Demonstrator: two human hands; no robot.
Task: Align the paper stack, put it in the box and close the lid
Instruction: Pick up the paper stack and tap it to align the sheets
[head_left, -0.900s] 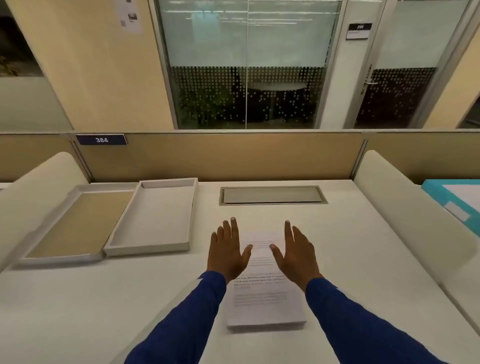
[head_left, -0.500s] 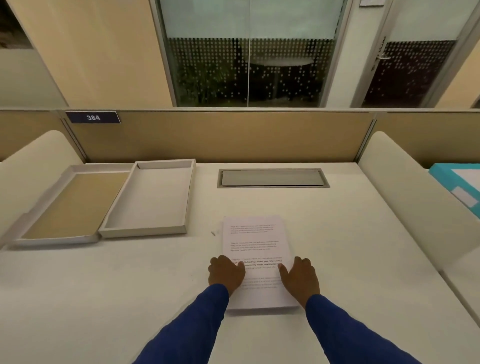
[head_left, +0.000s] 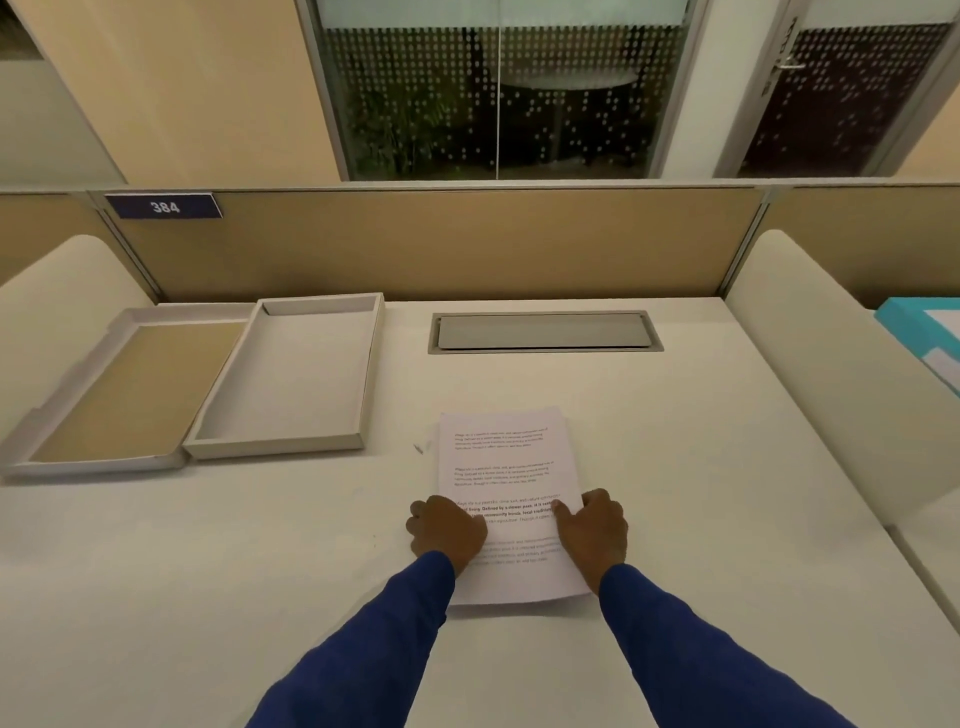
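A white paper stack (head_left: 506, 462) with printed text lies flat on the desk in front of me, slightly skewed. My left hand (head_left: 445, 529) grips its left edge with curled fingers, and my right hand (head_left: 592, 529) grips its right edge, thumb on top of the sheets. To the far left sits the open grey box (head_left: 291, 444), its tray bare inside. Its lid (head_left: 67, 462), lined in tan, lies open flat to the left of the tray, joined to it.
A grey cable hatch (head_left: 543, 332) is set into the white desk (head_left: 208, 571) behind the paper. A tan partition (head_left: 467, 244) closes the back. Rounded white dividers stand at both sides. A teal box (head_left: 924, 332) sits at the far right edge.
Both hands drew back from flat, spread over the stack's far half to its near half, and curled onto the left and right edges. The camera tilted down.
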